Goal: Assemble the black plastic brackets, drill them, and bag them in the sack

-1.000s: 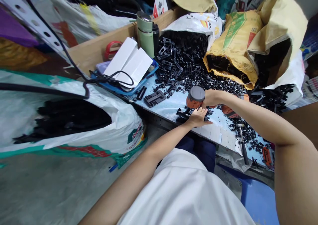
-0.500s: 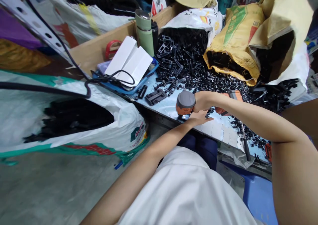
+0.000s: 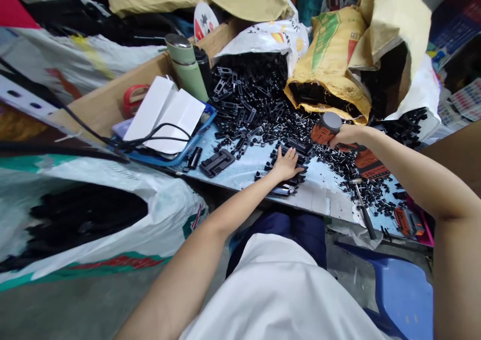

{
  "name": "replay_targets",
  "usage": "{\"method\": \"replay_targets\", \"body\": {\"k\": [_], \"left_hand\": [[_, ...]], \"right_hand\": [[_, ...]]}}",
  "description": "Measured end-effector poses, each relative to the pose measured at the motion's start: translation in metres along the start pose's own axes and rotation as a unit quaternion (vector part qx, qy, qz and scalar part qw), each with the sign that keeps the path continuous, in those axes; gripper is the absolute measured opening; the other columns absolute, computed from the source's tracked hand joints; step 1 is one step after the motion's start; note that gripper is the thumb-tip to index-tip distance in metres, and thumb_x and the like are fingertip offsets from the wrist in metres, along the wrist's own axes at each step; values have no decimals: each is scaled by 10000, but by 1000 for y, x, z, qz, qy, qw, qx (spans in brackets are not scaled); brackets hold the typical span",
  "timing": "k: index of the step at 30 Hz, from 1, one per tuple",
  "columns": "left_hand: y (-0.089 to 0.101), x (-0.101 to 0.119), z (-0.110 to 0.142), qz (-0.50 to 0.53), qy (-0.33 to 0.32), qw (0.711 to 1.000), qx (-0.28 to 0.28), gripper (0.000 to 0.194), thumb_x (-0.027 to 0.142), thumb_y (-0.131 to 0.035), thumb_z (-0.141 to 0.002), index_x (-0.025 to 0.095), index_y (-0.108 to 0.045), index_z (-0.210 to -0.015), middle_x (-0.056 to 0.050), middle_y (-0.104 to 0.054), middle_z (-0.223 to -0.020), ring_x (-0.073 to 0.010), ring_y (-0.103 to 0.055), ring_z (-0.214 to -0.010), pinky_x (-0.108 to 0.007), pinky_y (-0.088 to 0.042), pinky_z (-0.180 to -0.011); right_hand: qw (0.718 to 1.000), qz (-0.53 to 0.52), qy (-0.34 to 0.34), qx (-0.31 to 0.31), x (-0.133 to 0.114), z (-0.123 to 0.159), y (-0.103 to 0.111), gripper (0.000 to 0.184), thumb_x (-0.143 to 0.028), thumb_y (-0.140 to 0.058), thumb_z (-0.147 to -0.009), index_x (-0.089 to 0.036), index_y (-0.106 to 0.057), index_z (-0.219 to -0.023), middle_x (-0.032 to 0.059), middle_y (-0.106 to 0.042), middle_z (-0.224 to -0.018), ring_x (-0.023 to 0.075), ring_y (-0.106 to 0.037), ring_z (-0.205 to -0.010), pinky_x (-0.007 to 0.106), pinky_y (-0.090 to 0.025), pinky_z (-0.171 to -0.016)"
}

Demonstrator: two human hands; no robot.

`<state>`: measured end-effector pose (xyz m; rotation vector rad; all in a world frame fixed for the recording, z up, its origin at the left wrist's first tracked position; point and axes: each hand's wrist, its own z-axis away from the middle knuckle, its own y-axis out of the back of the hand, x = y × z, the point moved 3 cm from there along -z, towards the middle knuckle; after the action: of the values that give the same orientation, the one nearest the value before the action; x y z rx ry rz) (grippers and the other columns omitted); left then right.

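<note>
My right hand (image 3: 343,134) is wrapped round the handle of an orange and grey cordless drill (image 3: 326,128), raised above the small black parts on the right side of the table. The drill's tip is hard to make out. My left hand (image 3: 287,165) lies with its fingers spread on a row of black plastic parts (image 3: 296,147) near the table's front edge. Some of those parts are hidden under the palm. To the left of this row sits a flat black plastic piece (image 3: 218,163), beside a short black cylinder (image 3: 194,157).
A heap of black parts (image 3: 240,92) spreads before open sacks, one of them yellow (image 3: 330,54). A hammer (image 3: 364,212) and a spare battery (image 3: 408,222) lie at the right. A blue tray (image 3: 176,159) and green flask (image 3: 188,67) stand left; a white sack (image 3: 176,205) is below.
The drill, in my right hand, has moved up and right, away from the left hand. My left hand now lies spread over the row of parts. The view has shifted right.
</note>
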<state>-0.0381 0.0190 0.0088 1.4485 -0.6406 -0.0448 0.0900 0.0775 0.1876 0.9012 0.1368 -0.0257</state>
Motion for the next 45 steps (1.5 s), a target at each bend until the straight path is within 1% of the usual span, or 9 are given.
{"method": "replay_targets", "body": {"k": [3,5,10,15,22,27,33,41,45], "left_hand": [[8,-7,-20,-14,-5,1000,-16,545,445,-239,-914,187,-305,-1390,-88,-231,-1489,-236,-162,-1387,-599,14,-1084],[8,-11,-27,-16,9,999,-39,522,409,-242,-920,208,-278,-1401,-74,-239,-1488,-237,-178,-1383,-617,14,-1075],[4,-15,-27,-24,17,999,-46,515,398,-228,-926,232,-240,-1413,-60,-227,-1493,-228,-172,-1384,-616,-4,-1075],[5,-12,-26,-36,25,996,-75,519,356,-216,-929,188,-210,-1421,-76,-182,-1502,-233,-149,-1389,-634,-36,-1064],[7,-11,-25,-38,22,997,-67,515,322,-210,-926,170,-221,-1417,-75,-191,-1500,-226,-165,-1385,-633,-58,-1068],[5,-12,-26,-42,22,998,-50,510,330,-219,-922,198,-231,-1414,-66,-212,-1496,-226,-165,-1386,-650,-35,-1059],[2,-12,-24,-41,8,998,-38,521,322,-225,-921,138,-237,-1408,-95,-211,-1494,-222,-179,-1380,-645,-7,-1061],[6,-11,-29,-40,12,997,-63,522,268,-247,-898,137,-258,-1403,-119,-254,-1480,-241,-190,-1377,-638,20,-1062],[16,-5,-7,-43,-1,998,-52,504,237,-266,-886,115,-327,-1371,-125,-322,-1452,-246,-218,-1367,-581,-30,-1093]], "right_hand": [[998,-1,-68,-2,16,-10,7,133,-163,-636,-638,-166,-521,-570,-26,-473,-452,110,-466,-429,231,-400,-440],[996,5,-81,-19,20,-16,7,169,-169,-628,-652,-166,-502,-539,-21,-479,-455,106,-465,-427,228,-397,-445],[996,56,-47,-46,16,-27,7,194,-249,-648,-656,-159,-522,-539,-18,-479,-464,115,-479,-440,234,-391,-454],[992,120,-43,-24,0,-11,6,115,-191,-658,-638,-139,-568,-589,-8,-501,-483,120,-488,-456,233,-382,-448],[998,47,-4,-50,-3,-2,-11,53,-115,-622,-652,-130,-592,-693,-30,-482,-477,95,-465,-413,212,-368,-411],[997,68,-11,-46,-8,-5,-19,59,-98,-595,-652,-121,-593,-706,-33,-463,-449,102,-465,-400,216,-354,-393],[988,149,-12,-38,-21,21,-20,36,-147,-599,-655,-114,-605,-640,-19,-482,-445,94,-467,-419,213,-384,-443],[992,98,-17,-72,-27,26,-39,146,-119,-596,-645,-99,-631,-785,-25,-474,-465,101,-460,-430,233,-389,-452],[990,130,0,-54,-28,29,-44,152,-170,-624,-639,-115,-650,-779,-7,-500,-488,123,-497,-471,249,-401,-470]]}}
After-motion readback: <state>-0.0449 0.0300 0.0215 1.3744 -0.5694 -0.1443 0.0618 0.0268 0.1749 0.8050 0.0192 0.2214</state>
